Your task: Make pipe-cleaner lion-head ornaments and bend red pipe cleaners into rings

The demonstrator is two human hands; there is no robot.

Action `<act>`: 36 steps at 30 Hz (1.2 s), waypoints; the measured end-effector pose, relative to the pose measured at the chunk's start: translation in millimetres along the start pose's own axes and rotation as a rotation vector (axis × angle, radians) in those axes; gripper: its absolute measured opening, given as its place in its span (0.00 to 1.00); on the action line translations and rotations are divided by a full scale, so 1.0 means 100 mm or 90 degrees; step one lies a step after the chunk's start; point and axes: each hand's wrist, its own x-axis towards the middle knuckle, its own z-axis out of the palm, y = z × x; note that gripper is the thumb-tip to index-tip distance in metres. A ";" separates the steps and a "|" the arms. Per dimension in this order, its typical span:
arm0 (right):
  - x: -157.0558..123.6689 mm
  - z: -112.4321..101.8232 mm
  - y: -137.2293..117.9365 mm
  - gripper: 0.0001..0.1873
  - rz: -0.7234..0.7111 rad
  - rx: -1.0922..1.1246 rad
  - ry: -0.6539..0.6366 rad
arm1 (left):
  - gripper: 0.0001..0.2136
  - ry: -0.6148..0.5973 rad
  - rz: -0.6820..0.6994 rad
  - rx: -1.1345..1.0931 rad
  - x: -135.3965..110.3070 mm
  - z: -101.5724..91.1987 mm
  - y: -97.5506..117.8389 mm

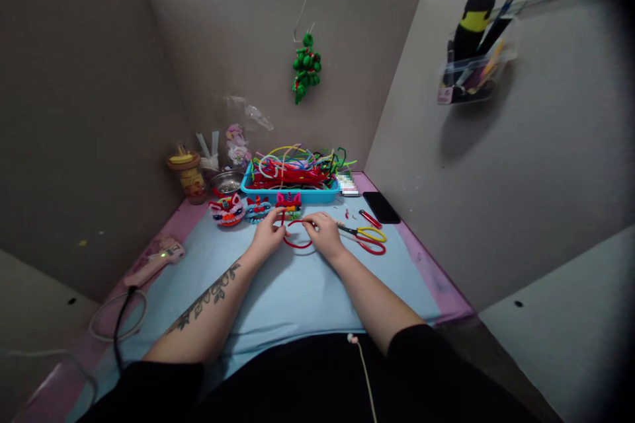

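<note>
A red pipe cleaner (297,244) bent into a loop lies between my two hands on the light blue mat (278,297). My left hand (270,232) pinches its left side, fingers closed on it. My right hand (325,232) grips its right side, fingers curled over it. Both hands rest on the mat just in front of a small pink fuzzy figure (289,201).
A blue tray (297,195) of several coloured pipe cleaners stands behind. Two fuzzy lion heads (228,209) sit at left, scissors (367,238) and a black phone (381,207) at right, a pink glue gun (155,259) far left. Grey partition walls enclose the desk.
</note>
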 end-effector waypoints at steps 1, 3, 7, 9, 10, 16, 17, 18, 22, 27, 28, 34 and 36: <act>0.00 0.00 0.00 0.06 0.003 0.003 0.000 | 0.23 -0.001 -0.006 -0.011 0.00 -0.01 0.02; 0.00 0.00 -0.01 0.06 0.012 0.008 0.006 | 0.21 -0.002 -0.014 -0.025 0.00 -0.03 0.05; 0.00 -0.01 -0.01 0.06 0.025 0.015 0.014 | 0.18 0.005 -0.023 -0.028 -0.01 -0.05 0.08; -0.01 0.00 -0.02 0.05 0.023 0.021 0.008 | 0.17 0.012 -0.023 -0.026 -0.01 -0.05 0.07; -0.01 0.00 -0.02 0.05 0.020 0.024 0.004 | 0.16 0.017 -0.021 -0.024 -0.01 -0.05 0.07; 0.00 -0.01 -0.05 0.06 0.015 0.034 -0.005 | 0.14 0.037 -0.006 -0.022 0.00 -0.07 0.04; 0.00 -0.02 -0.05 0.06 0.016 0.034 -0.004 | 0.14 0.035 -0.005 -0.021 0.00 -0.07 0.03; 0.00 -0.03 -0.06 0.06 0.018 0.034 -0.002 | 0.14 0.032 -0.004 -0.019 0.00 -0.07 0.03; 0.00 -0.04 -0.08 0.07 0.024 0.029 0.006 | 0.14 0.021 0.014 0.004 0.00 -0.06 0.02; -0.02 -0.01 -0.05 0.07 0.004 0.012 -0.010 | 0.14 0.016 0.055 0.077 -0.03 -0.03 -0.01; -0.03 0.00 -0.04 0.07 -0.005 0.009 -0.019 | 0.14 0.014 0.064 0.093 -0.04 -0.02 -0.02; -0.04 0.02 0.00 0.09 -0.029 -0.015 -0.053 | 0.12 0.000 0.103 0.160 -0.07 -0.01 -0.01; -0.03 0.02 0.00 0.09 -0.032 -0.014 -0.062 | 0.10 0.000 0.108 0.170 -0.08 0.00 0.00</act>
